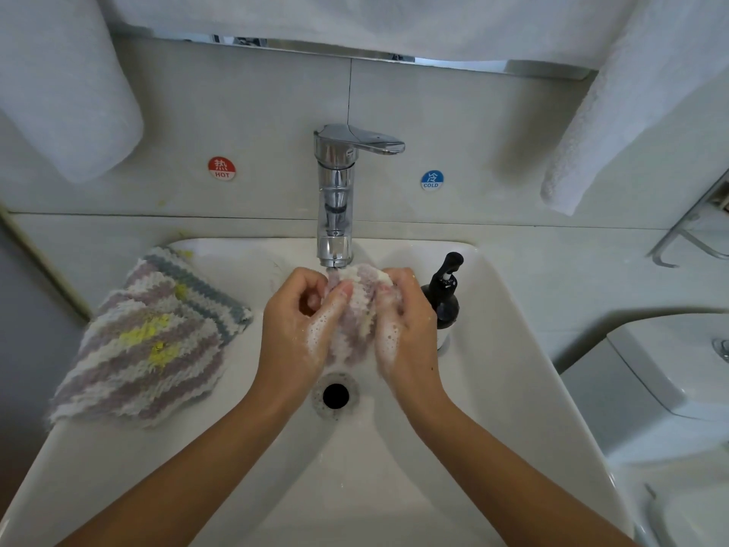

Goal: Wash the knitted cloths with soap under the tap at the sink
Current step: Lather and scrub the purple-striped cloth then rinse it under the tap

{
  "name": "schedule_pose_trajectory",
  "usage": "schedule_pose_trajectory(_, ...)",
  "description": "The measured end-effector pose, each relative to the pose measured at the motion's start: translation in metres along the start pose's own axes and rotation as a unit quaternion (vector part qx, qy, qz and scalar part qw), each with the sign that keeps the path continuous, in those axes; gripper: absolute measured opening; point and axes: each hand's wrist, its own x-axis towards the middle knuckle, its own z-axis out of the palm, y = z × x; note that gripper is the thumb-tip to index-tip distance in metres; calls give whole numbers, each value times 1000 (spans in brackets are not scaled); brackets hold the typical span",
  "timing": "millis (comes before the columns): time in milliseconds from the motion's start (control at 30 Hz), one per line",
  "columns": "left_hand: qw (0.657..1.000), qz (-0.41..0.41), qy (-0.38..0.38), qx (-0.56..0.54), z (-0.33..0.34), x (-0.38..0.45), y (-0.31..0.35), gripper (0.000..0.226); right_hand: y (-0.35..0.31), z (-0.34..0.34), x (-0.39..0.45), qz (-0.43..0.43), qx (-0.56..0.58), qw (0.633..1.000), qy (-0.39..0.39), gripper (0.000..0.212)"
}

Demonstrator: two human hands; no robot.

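A white sink (pixel 493 388) sits against a pale tiled wall, its drain hole (pixel 335 395) dark at the bottom of the basin. A chrome tap (pixel 336 199) stands at the back rim, with a red HOT sticker (pixel 221 168) to its left and a blue COLD sticker (pixel 432 180) to its right on the wall. White towels (pixel 67 84) hang at both upper corners. A dark pump soap bottle (pixel 443 298) stands on the sink's right rim. On the left rim lies a stack of striped knitted cloths (pixel 154 345), pink, white and grey with yellow patches.

Both forearms reach in from the lower edge and meet just under the spout. The left hand (pixel 300 321) and the right hand (pixel 400 321) face each other, fingers curled, each grip clamped on the soapy knitted cloth (pixel 355 309) bunched between them above the drain. Foam covers the inner sides of both hands.

The bunched cloth is mostly hidden by the fingers, and the right hand covers part of the bottle. A white fixture at the right edge is cut off. Whether water is running from the spout is hard to make out.
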Motion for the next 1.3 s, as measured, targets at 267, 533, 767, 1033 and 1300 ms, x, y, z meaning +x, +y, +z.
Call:
schedule_pose_trajectory(267, 996, -39, -24, -71, 2, -1, 8, 24, -9, -4, 6, 96, 51, 993, -41, 24)
schedule_pose_trajectory(533, 997, -17, -66, 25, -1, 1, -5, 31, -4, -3, 6, 92, 60, 992, -56, 23)
schedule_pose_trajectory(767, 994, -7, -113, 10, -2, 2, -11, 28, 0, -1, 3, 2, -2, 1000, -29, 25)
schedule_pose_trajectory(1033, 999, 16, -12, 40, -7, 6, -11, 20, -6, -3, 3, 67, 21, 995, 66, 23)
schedule_pose_trajectory(1300, 998, -5, 31, 57, -5, 0, -2, 14, -12, 4, -5, 106, 108, 988, -41, 12)
